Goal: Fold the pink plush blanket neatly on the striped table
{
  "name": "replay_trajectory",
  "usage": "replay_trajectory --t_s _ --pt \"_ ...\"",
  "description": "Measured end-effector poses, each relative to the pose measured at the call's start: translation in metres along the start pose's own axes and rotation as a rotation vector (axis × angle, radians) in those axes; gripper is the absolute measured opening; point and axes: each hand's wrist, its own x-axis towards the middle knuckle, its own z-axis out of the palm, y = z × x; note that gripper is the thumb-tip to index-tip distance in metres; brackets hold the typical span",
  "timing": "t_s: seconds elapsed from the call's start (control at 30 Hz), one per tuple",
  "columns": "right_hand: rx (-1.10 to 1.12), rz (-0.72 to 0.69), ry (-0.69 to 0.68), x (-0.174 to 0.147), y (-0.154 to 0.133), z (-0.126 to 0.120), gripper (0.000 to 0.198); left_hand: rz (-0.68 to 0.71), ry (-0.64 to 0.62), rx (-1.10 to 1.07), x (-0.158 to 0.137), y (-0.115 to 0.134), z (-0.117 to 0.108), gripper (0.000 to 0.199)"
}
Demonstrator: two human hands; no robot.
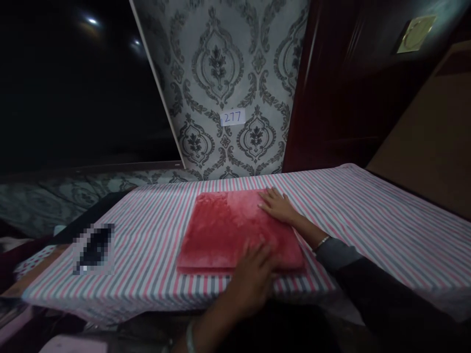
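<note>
A folded red plush cloth (217, 235) lies in a flat, roughly square stack on a striped tablecloth (147, 245). Layers show along its front edge, and its nap is lighter in patches towards the back. My right hand (278, 206) rests palm down on the back right part of the cloth, fingers spread. Nearer to me, my left hand (253, 277) reaches over the front edge, its fingers stretched out on the plush and somewhat smeared by motion. Neither hand grips the cloth.
To the left on the table lies a dark, pixelated object (94, 249). A large black screen (81, 88) stands behind at left. Patterned wallpaper bears a paper label (233, 117) reading 277. A brown panel (430, 132) borders the table's right side.
</note>
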Motion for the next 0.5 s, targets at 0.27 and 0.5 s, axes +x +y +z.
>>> replay_trajectory --t_s 0.27,0.5 --pt "0.024 -0.416 -0.042 -0.063 -0.049 0.013 0.064 -0.243 0.075 0.268 -0.036 -0.044 -0.003 0.075" --pt "0.045 -0.342 -0.133 -0.068 -0.053 0.009 0.062 -0.246 0.088 0.198 -0.045 -0.034 0.021 0.079"
